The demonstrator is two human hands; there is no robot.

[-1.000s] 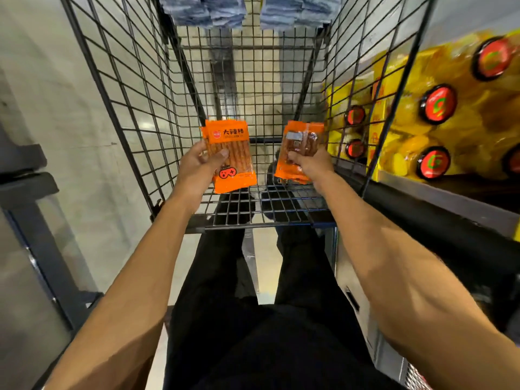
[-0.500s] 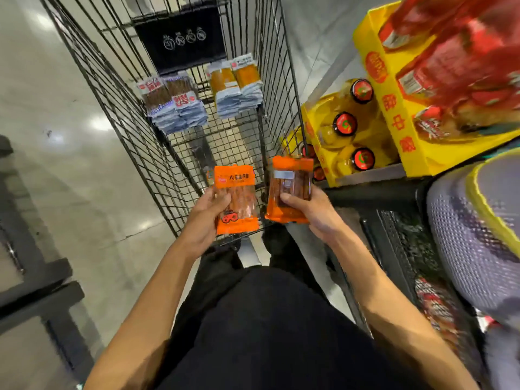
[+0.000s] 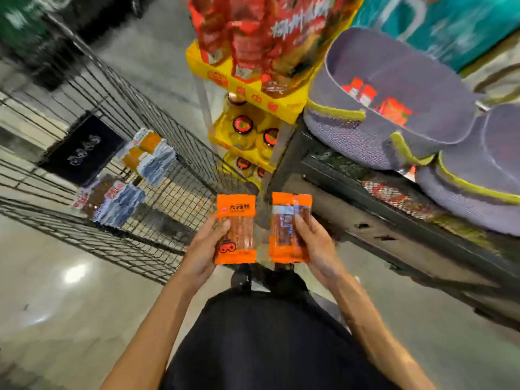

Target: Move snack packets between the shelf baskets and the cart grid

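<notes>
Left hand (image 3: 201, 250) gripped 1 orange packet (image 3: 235, 229), right hand (image 3: 319, 249) the 2nd packet (image 3: 289, 230), both upright, side by side, below and left of the purple basket (image 3: 351, 136), probably readied for dropping in.

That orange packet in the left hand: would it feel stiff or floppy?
Probably fairly stiff: the orange packet looks flat though the left hand grips only one edge. Likely light, pinched by thumb and fingers alone. Its glossy film may be slippery.

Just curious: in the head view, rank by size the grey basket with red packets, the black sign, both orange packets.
1. grey basket
2. black sign
3. left orange packet and right orange packet: alike, unranked.
</notes>
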